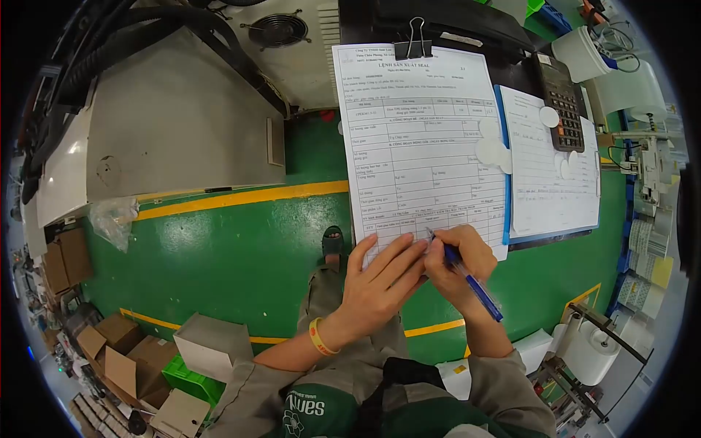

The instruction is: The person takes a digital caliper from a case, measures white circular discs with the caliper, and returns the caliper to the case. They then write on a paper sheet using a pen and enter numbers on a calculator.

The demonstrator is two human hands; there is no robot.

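My right hand [464, 264] grips a blue pen [478, 292], its tip at the lower part of a printed form [438, 182]. Flat on the form's lower edge lies my left hand [383, 281], fingers stretched out and apart. A black binder clip [414, 48] holds the form at the top. White round discs [493, 155] rest along its right side. Beside it, a handwritten sheet [544, 182] lies on a blue clipboard [502, 117], with more white discs and a dark calculator [561, 102] on top.
A large beige machine housing [182, 124] stands at left, with a fan [277, 29] behind it. Open cardboard boxes [120, 365] and a green crate [191, 381] sit lower left on the green floor. A white bucket [584, 55] is upper right. White rolls [588, 354] stand lower right.
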